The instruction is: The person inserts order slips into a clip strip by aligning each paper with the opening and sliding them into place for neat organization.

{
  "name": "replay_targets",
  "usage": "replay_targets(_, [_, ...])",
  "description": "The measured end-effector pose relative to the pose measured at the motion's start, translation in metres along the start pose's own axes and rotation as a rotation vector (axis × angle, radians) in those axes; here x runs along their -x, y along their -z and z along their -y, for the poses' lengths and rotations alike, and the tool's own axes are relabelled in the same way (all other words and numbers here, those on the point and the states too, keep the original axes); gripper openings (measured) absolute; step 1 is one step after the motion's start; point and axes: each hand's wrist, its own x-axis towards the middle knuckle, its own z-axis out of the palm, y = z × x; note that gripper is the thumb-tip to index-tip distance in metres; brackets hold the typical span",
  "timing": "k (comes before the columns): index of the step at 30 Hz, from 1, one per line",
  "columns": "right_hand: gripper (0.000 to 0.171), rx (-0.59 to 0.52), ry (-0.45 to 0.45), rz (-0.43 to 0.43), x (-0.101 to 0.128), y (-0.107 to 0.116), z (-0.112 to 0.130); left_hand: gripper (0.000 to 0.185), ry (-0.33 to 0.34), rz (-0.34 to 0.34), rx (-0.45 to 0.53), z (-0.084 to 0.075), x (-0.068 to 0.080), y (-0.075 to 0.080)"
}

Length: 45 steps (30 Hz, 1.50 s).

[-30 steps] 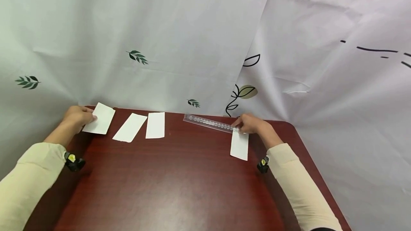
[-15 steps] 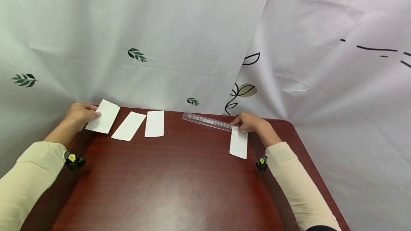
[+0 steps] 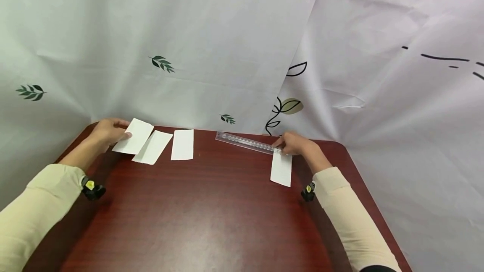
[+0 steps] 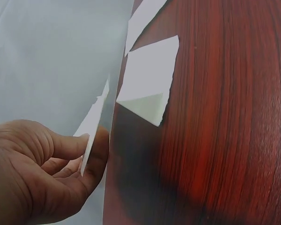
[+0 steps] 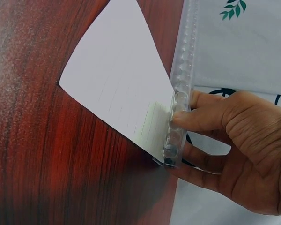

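Observation:
My left hand [image 3: 110, 132] pinches a white paper piece [image 3: 137, 135] between thumb and fingers at the table's far left edge. In the left wrist view that paper [image 4: 94, 123] is seen nearly edge-on, raised off the table. In the head view it overlaps a second white paper [image 3: 154, 148] lying on the table; a third paper [image 3: 183, 145] lies just right of that. My right hand [image 3: 293, 144] grips the right end of a clear plastic ruler [image 3: 243, 142], thumb on top. A faintly lined paper [image 5: 117, 75] lies at the ruler's end, beside the thumb.
The dark red wooden table [image 3: 211, 213] has rounded far corners. Behind its far edge hangs a pale cloth backdrop [image 3: 189, 53] with leaf prints, reaching close to both hands.
My left hand has moved right with its pinched paper, which now overlaps the second paper in the head view. The right hand and ruler have stayed put.

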Motion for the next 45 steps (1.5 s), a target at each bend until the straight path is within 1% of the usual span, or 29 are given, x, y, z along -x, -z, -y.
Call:
replay_targets(5, [0.048,0.02,0.014,-0.013,0.001,0.0,0.001,0.061,-0.035,0.053,0.004,-0.005,-0.001,-0.007])
replay_targets(7, [0.048,0.025,0.019,-0.017,0.0,0.0,0.001,0.063,-0.039,0.076,0.008,-0.008,-0.001,-0.011])
replay_targets(12, [0.047,0.028,0.013,-0.016,0.0,0.0,0.0,0.065,-0.042,0.109,0.01,-0.019,0.0,-0.023])
replay_targets(15, [0.047,0.019,0.005,-0.012,0.001,0.0,-0.001,0.065,-0.042,0.118,0.003,-0.027,0.0,-0.03])
replay_targets(18, [0.047,0.015,0.001,-0.012,0.001,0.001,-0.001,0.064,-0.052,0.129,0.004,-0.032,0.0,-0.035])
replay_targets(26, [0.052,-0.008,0.027,-0.009,0.0,0.0,-0.002,0.066,-0.074,0.149,0.013,-0.035,0.002,-0.041])
replay_targets(32, [0.052,-0.036,0.022,0.007,0.0,0.002,-0.002,0.063,-0.082,0.148,0.005,-0.042,0.004,-0.053])
replay_targets(33, [0.051,-0.036,0.04,0.004,-0.002,0.001,-0.006,0.062,-0.084,0.147,0.002,-0.043,0.004,-0.055])
replay_targets(36, [0.051,-0.032,0.052,0.006,-0.001,0.002,-0.006,0.06,-0.089,0.154,0.009,-0.046,0.005,-0.061])
replay_targets(39, [0.051,-0.032,0.044,0.005,-0.002,0.001,-0.007,0.061,-0.094,0.171,0.012,-0.047,0.006,-0.065])
replay_targets(41, [0.052,-0.03,0.018,0.006,0.001,0.002,-0.002,0.062,-0.094,0.18,0.022,-0.048,0.007,-0.067])
replay_targets(45, [0.052,-0.019,0.007,-0.005,0.001,0.0,-0.001,0.063,-0.079,0.196,0.053,-0.052,0.007,-0.073])
